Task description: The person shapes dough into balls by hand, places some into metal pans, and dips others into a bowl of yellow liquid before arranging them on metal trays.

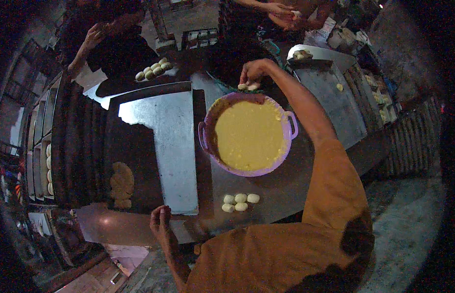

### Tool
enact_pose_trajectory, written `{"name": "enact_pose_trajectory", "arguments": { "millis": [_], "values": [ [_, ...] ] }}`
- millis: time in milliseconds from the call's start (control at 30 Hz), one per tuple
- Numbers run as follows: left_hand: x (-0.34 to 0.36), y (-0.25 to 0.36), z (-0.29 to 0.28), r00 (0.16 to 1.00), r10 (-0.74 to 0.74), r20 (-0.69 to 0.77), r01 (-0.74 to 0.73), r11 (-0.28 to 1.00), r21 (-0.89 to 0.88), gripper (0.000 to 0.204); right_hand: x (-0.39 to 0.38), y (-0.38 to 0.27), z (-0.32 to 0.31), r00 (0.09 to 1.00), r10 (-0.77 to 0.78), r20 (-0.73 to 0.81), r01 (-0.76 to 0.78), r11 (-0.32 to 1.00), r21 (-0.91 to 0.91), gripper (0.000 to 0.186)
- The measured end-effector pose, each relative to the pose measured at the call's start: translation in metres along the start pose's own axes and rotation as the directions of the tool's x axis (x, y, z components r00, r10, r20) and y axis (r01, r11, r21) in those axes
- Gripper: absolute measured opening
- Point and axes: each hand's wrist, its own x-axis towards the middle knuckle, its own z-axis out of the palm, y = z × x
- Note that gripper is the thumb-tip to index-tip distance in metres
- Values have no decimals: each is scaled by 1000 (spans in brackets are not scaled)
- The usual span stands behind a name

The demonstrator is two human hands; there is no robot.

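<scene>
A round purple basin (292,128) with two side handles stands on the table, filled with a yellow, wet-looking mixture (249,134). At its far rim my right hand (255,71) reaches down, fingers closed on pale dough pieces (249,87). My left hand (162,219) is at the near edge of a large flat metal tray (176,151), its fingers drawn together; whether anything is between them is too dim to see. Several smooth, pale dough balls (241,198) lie in a small group on the table, nearer to me than the basin.
Another metal tray (330,97) lies to the right, with a small dough piece (340,87) on it. More dough balls (154,69) sit in rows at the far left. Across the table are two other people, one with hands (284,13) raised. Racks (44,146) stand at the left.
</scene>
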Motion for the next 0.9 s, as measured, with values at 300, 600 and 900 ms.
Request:
{"name": "enact_pose_trajectory", "arguments": {
  "millis": [300,600,900],
  "values": [
    [16,-2,6,996,48,68,-40,993,-110,17,-20,19,12,949,-237,-209,247,969,22,35],
    [11,13,30,972,0,235,46,981,-190,18,-24,41,70,731,-372,-573,222,922,-316,22],
    [-3,7,12,950,-40,309,114,968,-223,21,-137,-47,84,890,-339,-304,401,900,172,26]
  ]
}}
